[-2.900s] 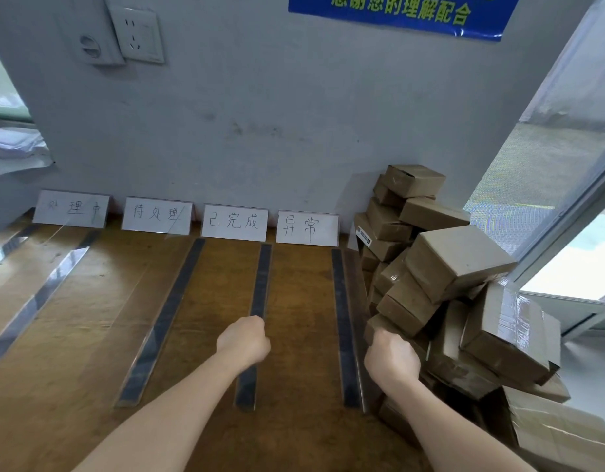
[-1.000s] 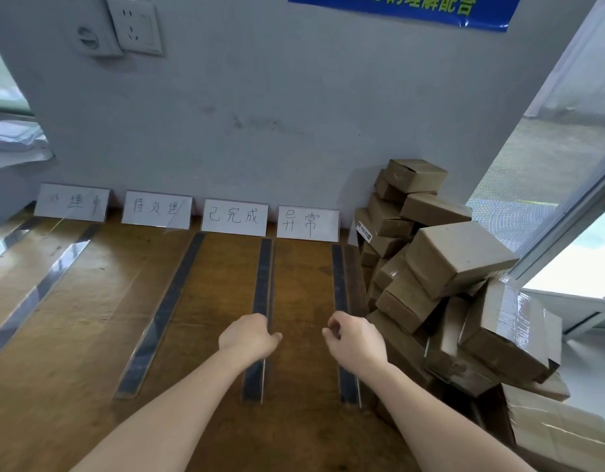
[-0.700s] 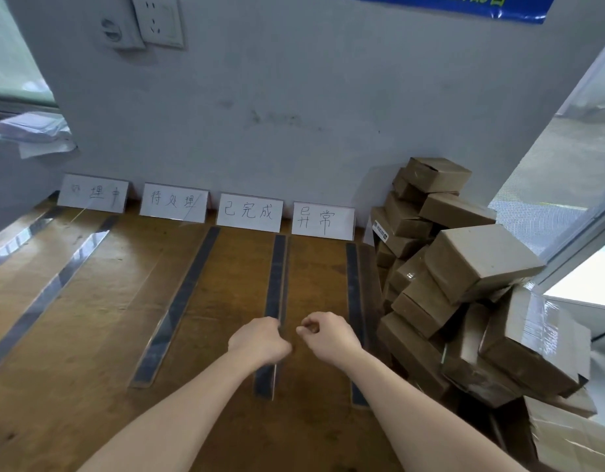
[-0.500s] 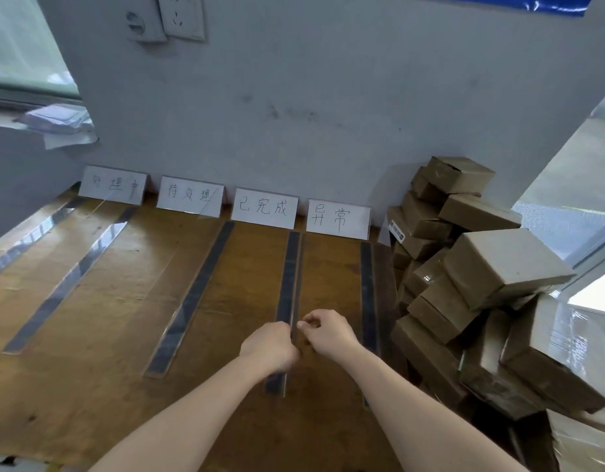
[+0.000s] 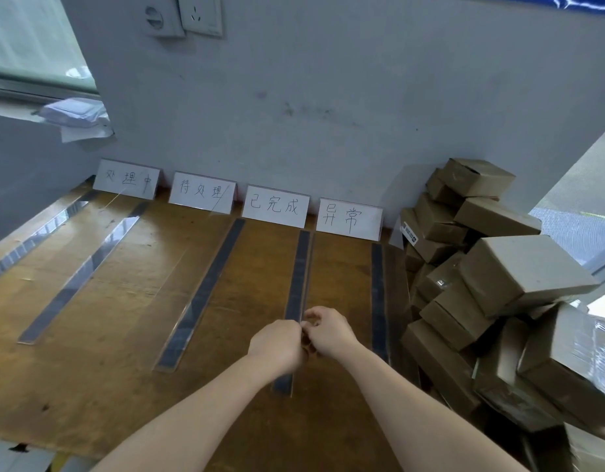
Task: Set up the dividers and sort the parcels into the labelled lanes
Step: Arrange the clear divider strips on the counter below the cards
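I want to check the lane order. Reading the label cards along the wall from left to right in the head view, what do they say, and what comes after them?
处理中 card → 待处理 card → 已完成 card → 异常 card → parcel pile.

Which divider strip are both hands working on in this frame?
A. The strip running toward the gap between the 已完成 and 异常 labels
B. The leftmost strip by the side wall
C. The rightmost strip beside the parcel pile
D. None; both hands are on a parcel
A: the left hand and right hand meet over the near part of the strip that runs toward the gap between the 已完成 label and 异常 label.
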### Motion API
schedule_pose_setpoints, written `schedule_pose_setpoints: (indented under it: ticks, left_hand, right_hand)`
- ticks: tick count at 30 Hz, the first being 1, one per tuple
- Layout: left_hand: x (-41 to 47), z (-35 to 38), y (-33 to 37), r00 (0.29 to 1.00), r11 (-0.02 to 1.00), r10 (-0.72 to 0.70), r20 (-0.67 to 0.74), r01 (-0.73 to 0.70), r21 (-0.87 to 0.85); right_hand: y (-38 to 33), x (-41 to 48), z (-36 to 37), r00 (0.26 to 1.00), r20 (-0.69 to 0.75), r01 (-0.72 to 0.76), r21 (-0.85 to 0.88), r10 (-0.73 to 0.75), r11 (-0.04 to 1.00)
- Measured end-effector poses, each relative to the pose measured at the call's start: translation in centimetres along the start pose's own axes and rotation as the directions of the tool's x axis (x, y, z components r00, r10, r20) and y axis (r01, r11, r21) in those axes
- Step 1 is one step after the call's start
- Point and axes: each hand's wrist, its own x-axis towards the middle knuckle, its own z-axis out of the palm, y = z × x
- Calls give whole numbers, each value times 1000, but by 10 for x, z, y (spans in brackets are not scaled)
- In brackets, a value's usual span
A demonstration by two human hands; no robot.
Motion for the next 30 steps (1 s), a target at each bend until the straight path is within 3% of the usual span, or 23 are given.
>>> schedule_pose_setpoints:
  ticks: [30]
  left_hand:
    - [0,-6,-3,1000,996,-18,22,20,-87]
  right_hand:
    - [4,-5,-8,999,5,-39,0,39,999]
